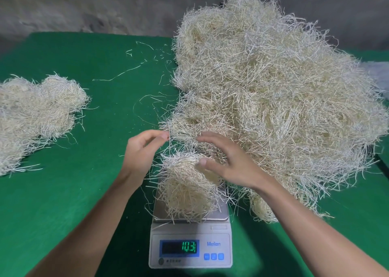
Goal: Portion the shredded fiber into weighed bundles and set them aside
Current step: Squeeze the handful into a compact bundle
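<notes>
A white digital scale point(190, 248) stands at the near middle of the table, its display reading about 10.3. A small bundle of pale shredded fiber point(187, 190) lies on its pan. Behind and to the right rises the big fiber heap point(273, 91). My left hand point(143, 150) pinches a few thin strands between thumb and fingertips, just left of the heap's edge and above the bundle. My right hand point(223, 158) hovers with fingers spread and relaxed over the top right of the bundle, thumb touching it.
A green cloth point(73, 192) covers the table. Several portioned fiber bundles point(35, 112) lie at the left edge. Loose strands point(130, 70) are scattered across the cloth's far middle. A grey wall stands behind.
</notes>
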{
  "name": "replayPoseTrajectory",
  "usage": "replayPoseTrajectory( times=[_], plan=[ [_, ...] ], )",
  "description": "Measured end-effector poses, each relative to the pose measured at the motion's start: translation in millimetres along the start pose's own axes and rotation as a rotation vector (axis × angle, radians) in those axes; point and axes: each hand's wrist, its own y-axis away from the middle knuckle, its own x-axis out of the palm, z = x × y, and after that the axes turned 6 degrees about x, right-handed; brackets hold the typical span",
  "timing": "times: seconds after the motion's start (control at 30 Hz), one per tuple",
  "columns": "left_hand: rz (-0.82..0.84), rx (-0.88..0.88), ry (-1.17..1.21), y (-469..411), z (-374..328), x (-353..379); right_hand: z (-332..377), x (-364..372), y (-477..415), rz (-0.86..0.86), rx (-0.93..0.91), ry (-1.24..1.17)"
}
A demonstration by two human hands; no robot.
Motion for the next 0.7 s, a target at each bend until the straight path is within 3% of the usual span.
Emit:
replayPoseTrajectory(
  times=[0.13, 0.3, 0.47, 0.6, 0.7],
  plan=[
    [0.116, -0.154, -0.246, 5.4, 19.8, 3.4, -9.2, 44.1, 2.2, 0.143, 0.065, 0.326],
    [0.244, -0.177, -0.416, 27.1, 42.2, 9.2, -27.5, 96.8, 1.9, 0.123, 0.140, 0.420],
    [0.083, -0.169, -0.644, 30.6, 53.1, 5.9, -34.1, 107.8, 0.1, 0.034, 0.107, 0.448],
    [0.004, -0.291, -0.177, 22.7, 52.0, 0.1, -25.9, 83.3, -14.5, -0.176, 0.124, 0.055],
    [0.090, -0.523, 0.482, 5.7, 32.0, 8.5, -1.9, 49.6, -37.2, -0.322, 0.108, -0.211]
  ],
)
